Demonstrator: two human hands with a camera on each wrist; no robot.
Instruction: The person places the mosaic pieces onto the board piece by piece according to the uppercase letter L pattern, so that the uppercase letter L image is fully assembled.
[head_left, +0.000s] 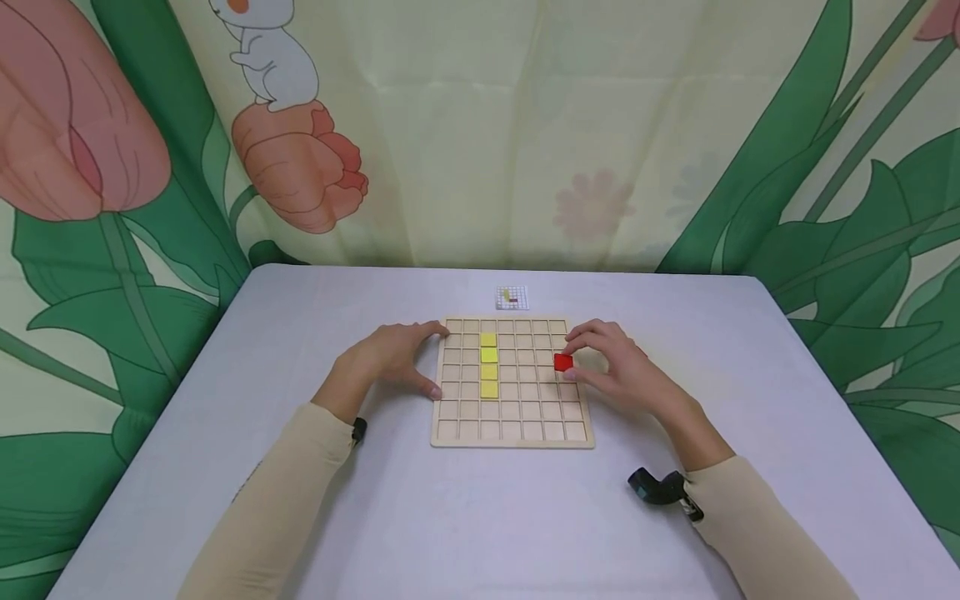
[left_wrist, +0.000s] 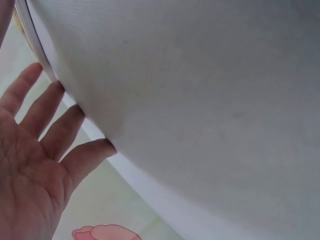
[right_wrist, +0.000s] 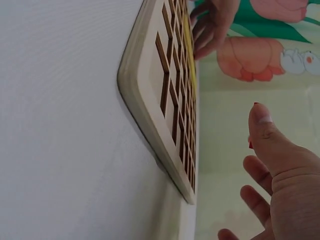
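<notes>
A light wooden board (head_left: pixel 513 446) with a grid of square cells lies on the table. Several yellow square tiles (head_left: pixel 489 372) sit in one column of cells, left of the board's middle. My left hand (head_left: pixel 392 357) rests at the board's left edge, its thumb and fingers spread and touching the rim. Over the right part of the grid, my right hand (head_left: pixel 618 362) pinches a red square tile (head_left: pixel 563 362) between thumb and fingers. In the right wrist view the thumb hides most of that tile, and only small red bits show.
A small card (head_left: pixel 512 297) printed with a grid and coloured squares lies just behind the board. White cloth covers the table (head_left: pixel 480 525). A curtain (head_left: pixel 480 150) printed with plants and a rabbit hangs behind it. Black wrist devices (head_left: pixel 660 486) are strapped near both sleeves.
</notes>
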